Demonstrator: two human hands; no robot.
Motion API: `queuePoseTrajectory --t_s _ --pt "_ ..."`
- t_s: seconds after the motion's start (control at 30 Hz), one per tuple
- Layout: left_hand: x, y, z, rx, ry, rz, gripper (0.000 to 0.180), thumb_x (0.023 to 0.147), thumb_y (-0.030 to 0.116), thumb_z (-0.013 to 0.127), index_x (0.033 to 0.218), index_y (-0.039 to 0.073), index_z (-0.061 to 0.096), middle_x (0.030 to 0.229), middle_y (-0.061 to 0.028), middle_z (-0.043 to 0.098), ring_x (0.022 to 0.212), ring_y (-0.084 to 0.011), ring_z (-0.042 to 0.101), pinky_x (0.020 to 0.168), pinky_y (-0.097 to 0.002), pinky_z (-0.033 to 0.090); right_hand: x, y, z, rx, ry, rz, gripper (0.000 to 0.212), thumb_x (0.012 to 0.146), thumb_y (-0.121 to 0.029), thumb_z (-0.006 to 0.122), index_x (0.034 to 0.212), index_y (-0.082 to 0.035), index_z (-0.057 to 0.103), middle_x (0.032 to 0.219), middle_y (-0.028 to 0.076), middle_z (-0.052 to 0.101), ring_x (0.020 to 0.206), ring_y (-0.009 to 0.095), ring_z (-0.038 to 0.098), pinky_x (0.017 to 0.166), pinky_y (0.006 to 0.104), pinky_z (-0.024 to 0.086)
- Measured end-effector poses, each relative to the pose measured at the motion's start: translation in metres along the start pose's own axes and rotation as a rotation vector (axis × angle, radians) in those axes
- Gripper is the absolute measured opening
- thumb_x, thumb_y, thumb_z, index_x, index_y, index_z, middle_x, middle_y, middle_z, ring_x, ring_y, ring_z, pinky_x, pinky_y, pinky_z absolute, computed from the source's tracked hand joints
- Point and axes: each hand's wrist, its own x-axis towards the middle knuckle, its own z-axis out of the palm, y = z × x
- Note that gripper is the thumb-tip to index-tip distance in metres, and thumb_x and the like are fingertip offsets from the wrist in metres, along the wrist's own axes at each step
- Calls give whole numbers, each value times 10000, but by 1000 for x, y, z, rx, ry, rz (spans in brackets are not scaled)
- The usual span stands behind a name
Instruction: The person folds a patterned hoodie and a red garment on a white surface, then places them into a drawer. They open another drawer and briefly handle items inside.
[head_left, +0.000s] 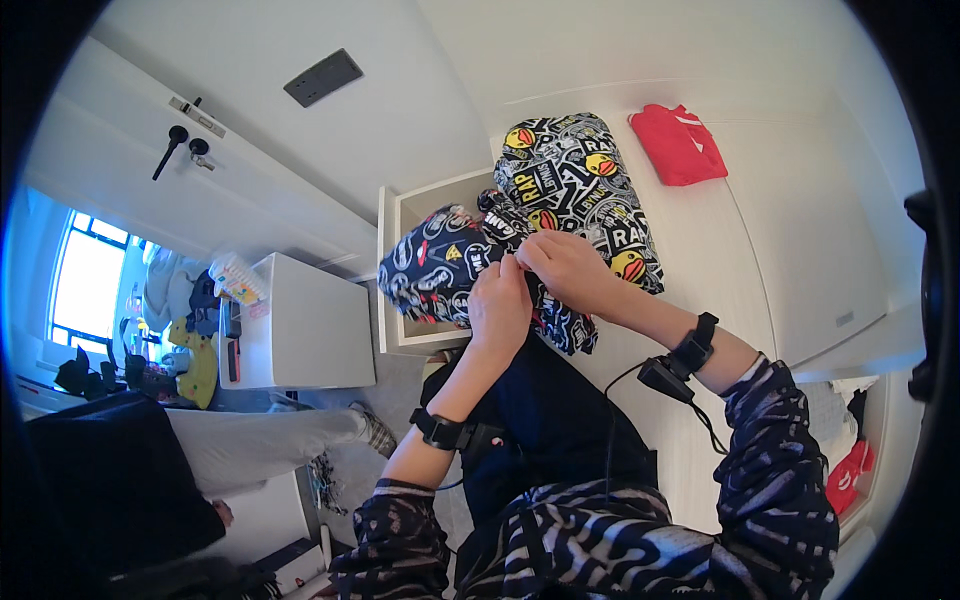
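My left hand (501, 303) and my right hand (566, 266) meet near the middle, fingers pinched together on gathered cloth of a dark patterned bundle (432, 262). This puffy bundle, printed with white, red and yellow cartoon shapes, lies over an open drawer (388, 318). More of the same print hangs below my hands. Just beyond my right hand rests a larger stuffed bundle (578, 180), black and white with yellow duck faces. Whether the dark cloth is a bag or a garment I cannot tell. My fingertips hide the pinched part.
A folded red garment (679, 146) lies on the pale surface at right. A white cabinet (320, 330) with items on top stands at left, below a door with a black handle (172, 152). Another person's leg (270, 445) extends at lower left. More clothes (848, 476) sit in a compartment at right.
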Motion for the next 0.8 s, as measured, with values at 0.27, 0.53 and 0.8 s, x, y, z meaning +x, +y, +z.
queuePoseTrajectory --t_s 0.27,0.53,0.8 --pt "-12 -11 10 205 52 92 121 810 132 594 762 34 542 713 -105 523 668 -287 569 595 -399 464 -4 -7 9 -19 -56 -38 146 740 -89 542 861 -28 486 808 97 528 793 265 559 682 355 464" --pt "-36 -17 6 -59 104 -142 122 765 105 653 814 26 574 759 -102 549 716 -293 576 652 -381 470 2 -2 12 185 -195 -57 117 780 -86 565 835 -48 469 782 94 560 759 274 585 644 362 475" --pt "-17 -32 -2 -434 -27 -162 119 710 48 698 783 11 612 714 -97 587 638 -247 583 590 -344 468 -11 -5 14 310 -204 252 196 785 -114 645 880 -56 483 749 85 584 741 272 610 624 355 481"
